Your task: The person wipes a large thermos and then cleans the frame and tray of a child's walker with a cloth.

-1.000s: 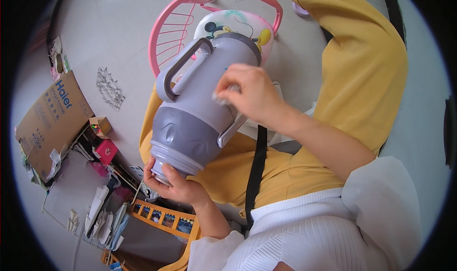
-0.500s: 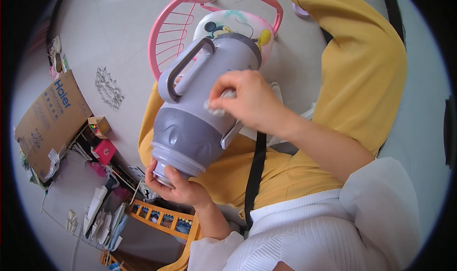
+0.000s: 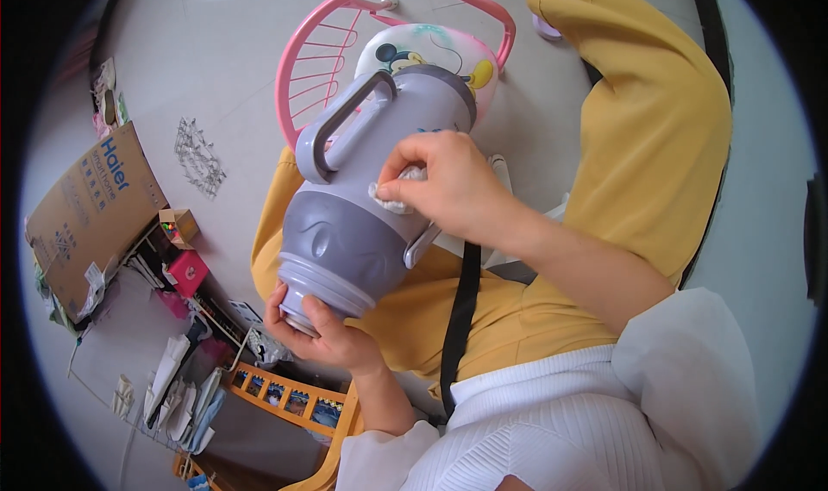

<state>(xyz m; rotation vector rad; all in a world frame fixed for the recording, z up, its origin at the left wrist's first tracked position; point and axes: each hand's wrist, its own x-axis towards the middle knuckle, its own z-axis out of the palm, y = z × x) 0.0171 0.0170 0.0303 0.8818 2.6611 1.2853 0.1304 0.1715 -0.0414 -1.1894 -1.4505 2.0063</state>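
Note:
A large grey-purple jug with a loop handle lies tilted across my lap, its mouth end low at the left. My left hand grips that lower end from underneath. My right hand presses a small white wad of cloth against the jug's side, fingers pinched on it. My yellow trousers lie under and to the right of the jug.
A pink child's chair with a cartoon-printed seat stands on the tiled floor behind the jug. A cardboard box leans at the left, with small boxes, papers and clutter below it. An orange wooden rack sits near my left elbow.
My right hand with the cloth has slid down and leftward along the jug's side. The jug and my left hand have stayed almost still.

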